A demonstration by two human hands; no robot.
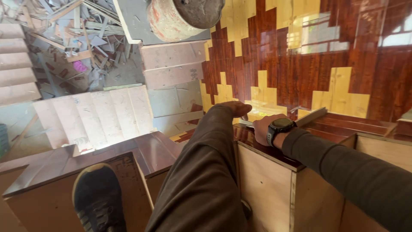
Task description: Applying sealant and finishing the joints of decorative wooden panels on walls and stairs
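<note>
My right hand [262, 129], with a black watch on its wrist, presses down on a pale flat strip [311, 117]. The strip lies along the top edge of a plywood box [266, 184] with a glossy red-brown top. My left hand [236, 108] shows just past my raised knee [214, 129] in brown trousers, its fingers curled near the strip's left end. The knee hides the rest of that hand and its arm. My dark shoe [96, 199] rests on a lower red-topped box [47, 167] at the left.
A large glossy panel [309, 64] patterned in red-brown and yellow fills the right. A rusty drum [180, 17] stands at the top. Plywood steps [98, 116] lead off to the left. A heap of wood scraps [73, 34] lies at the upper left.
</note>
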